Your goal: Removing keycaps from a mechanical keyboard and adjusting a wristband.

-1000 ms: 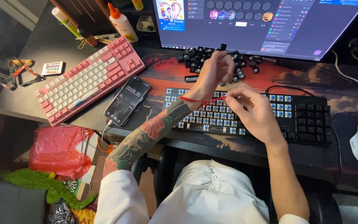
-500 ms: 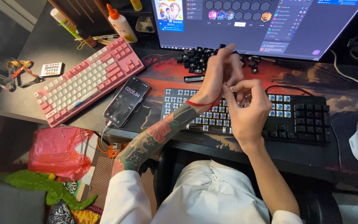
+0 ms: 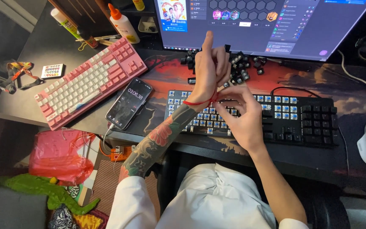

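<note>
the left hand [image 3: 210,70] is raised above the black keyboard [image 3: 276,118], fingers loosely curled, holding nothing. the right hand [image 3: 242,114] pinches the red string bracelet [image 3: 198,103] on the left wrist. loose black keycaps [image 3: 242,68] lie behind, a phone [image 3: 128,103] beside.

wide monitor [image 3: 250,21] rear; black phone [image 3: 128,103] left

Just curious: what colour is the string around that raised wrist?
Red, a thin string on the left hand's wrist; head view shows it.
</note>
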